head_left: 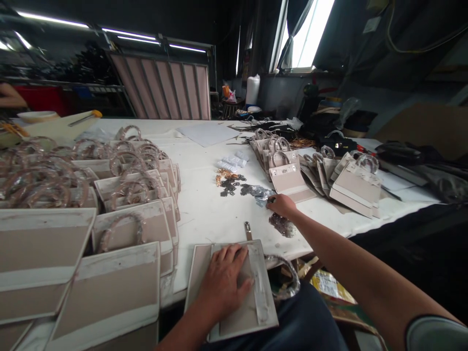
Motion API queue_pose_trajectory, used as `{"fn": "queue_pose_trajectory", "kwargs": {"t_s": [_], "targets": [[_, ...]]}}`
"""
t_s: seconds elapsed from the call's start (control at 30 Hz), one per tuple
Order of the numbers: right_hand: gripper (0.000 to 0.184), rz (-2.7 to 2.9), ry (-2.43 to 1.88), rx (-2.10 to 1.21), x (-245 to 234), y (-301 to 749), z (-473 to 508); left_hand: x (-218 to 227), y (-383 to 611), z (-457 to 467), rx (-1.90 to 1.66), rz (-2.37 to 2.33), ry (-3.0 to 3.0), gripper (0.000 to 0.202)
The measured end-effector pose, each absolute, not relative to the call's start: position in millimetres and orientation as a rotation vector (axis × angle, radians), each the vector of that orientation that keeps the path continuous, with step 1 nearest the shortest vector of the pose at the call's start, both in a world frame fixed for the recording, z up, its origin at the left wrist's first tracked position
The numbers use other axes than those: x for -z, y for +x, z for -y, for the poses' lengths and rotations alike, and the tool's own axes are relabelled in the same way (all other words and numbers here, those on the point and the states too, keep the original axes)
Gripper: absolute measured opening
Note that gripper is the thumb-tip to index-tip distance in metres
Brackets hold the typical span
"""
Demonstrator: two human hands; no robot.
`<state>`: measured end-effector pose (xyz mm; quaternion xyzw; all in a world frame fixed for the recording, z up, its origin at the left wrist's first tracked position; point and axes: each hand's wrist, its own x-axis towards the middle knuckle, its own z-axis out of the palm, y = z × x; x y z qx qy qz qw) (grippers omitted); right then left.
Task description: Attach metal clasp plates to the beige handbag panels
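Pressing open left-hand fingers [234, 261] on a bag panel [263, 292], right-hand fingers [272, 202] curled over a white worktable [204, 214].

Long fluorescent tubes [51, 19] run along the dark ceiling, and daylight pours through a bright window [306, 34] at the upper right, framed by dark hanging curtains [288, 41]. Below it, a grey wall [278, 92] rises behind a white plastic jug [253, 90] standing near the window. A tall, pinkish panelled screen [161, 85] stands just beyond the far edge of the white-covered work table [204, 214]. To its left, a metal rack [73, 88] holds a red bin [40, 100] and dark stacked goods. A large cardboard sheet [427, 126] leans at the right, under a looping yellow cable [402, 39].
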<state>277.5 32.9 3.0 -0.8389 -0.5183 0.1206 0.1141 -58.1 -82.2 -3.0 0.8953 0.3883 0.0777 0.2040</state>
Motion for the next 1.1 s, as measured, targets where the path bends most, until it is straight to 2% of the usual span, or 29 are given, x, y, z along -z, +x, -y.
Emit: {"fn": "queue_pose_trajectory", "kwargs": {"t_s": [0.17,0.33,0.5,0.67,0.8,1.0,1.1], "targets": [[0.024,1.558,-2.450,-0.365,-4,282,-38,4,-58,84,-0.254,-1.103,2.486,0.074],[0.041,1.548,-2.419,-0.359,-1,289,-43,-1,-57,84,-0.225,-1.103,2.470,0.075],[0.028,1.490,-2.401,-0.397,4,297,-50,0,-57,82,-0.180,-1.113,2.462,0.077],[0.022,1.452,-2.365,-0.480,5,300,-52,2,-58,82,-0.175,-1.101,2.462,0.077],[0.022,1.428,-2.338,-0.559,6,302,-51,3,-59,82,-0.185,-1.104,2.451,0.077],[0.035,1.379,-2.301,-0.487,6,309,-63,7,-62,82,-0.192,-1.093,2.444,0.076],[0.028,1.372,-2.332,-0.431,8,308,-77,7,-62,81,-0.213,-1.080,2.442,0.076]]}}
